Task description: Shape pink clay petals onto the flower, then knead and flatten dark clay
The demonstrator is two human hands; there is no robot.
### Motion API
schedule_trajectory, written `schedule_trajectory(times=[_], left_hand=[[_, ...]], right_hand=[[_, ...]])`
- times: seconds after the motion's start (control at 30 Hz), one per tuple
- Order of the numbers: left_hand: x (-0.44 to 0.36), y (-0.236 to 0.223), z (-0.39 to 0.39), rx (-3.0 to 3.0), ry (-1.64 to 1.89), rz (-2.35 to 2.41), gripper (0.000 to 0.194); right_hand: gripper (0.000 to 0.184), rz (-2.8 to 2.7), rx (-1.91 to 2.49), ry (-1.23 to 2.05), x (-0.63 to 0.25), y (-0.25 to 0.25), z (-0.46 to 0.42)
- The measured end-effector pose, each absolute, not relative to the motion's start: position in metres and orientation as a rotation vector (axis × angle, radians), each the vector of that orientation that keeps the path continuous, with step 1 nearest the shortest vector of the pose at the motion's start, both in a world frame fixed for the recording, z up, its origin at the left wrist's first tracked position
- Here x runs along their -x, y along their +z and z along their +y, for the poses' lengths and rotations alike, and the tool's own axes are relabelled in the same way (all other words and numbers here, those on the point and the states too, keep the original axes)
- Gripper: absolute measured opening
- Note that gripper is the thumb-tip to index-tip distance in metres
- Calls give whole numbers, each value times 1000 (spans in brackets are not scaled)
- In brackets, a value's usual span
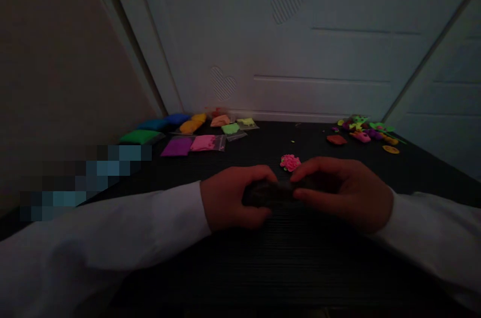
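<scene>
My left hand [235, 203] and my right hand [343, 193] meet at the middle of a dark ribbed table [285, 258]. Both close their fingers on a dark lump [270, 193], perhaps black clay or a small packet; the light is too dim to be sure. Both arms wear white sleeves. Just beyond my fingertips lies a small pink clay flower [290, 162], apart from the hands.
Several bags of coloured clay lie at the back left: green [139, 136], blue [165, 121], orange [192, 124], purple [177, 146], pink [205, 142]. Small clay figures and scraps [363, 130] sit at the back right. A white panelled wall [300, 47] stands behind the table.
</scene>
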State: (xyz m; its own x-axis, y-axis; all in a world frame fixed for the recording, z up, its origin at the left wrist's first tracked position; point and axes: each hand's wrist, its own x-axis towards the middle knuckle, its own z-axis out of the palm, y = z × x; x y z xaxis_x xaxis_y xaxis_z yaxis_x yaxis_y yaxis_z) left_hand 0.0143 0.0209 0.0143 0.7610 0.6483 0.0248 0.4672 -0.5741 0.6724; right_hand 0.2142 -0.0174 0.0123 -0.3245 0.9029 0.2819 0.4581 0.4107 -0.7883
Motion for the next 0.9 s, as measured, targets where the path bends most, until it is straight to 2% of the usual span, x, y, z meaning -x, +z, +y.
schedule_trajectory(times=[0.13, 0.23, 0.33, 0.43, 0.73, 0.9], left_hand=[[-14, 12, 22, -2363, 370, 871, 33], [-15, 12, 22, -2339, 399, 877, 35], [-15, 13, 19, -2296, 423, 850, 36], [-15, 13, 15, -2308, 415, 814, 37], [-14, 6, 18, -2689, 636, 671, 30], [-12, 1, 21, -3002, 598, 621, 30]], right_hand=[[17, -1911, 1119, 752, -221, 15, -14], [34, -2012, 1052, 694, -222, 13, -14], [49, -2196, 963, 435, -218, 8, -17], [42, -2237, 983, 261, -211, 5, -22], [35, -2208, 1219, 197, -208, 5, -28], [34, -2183, 1212, 206, -206, -2, -26]])
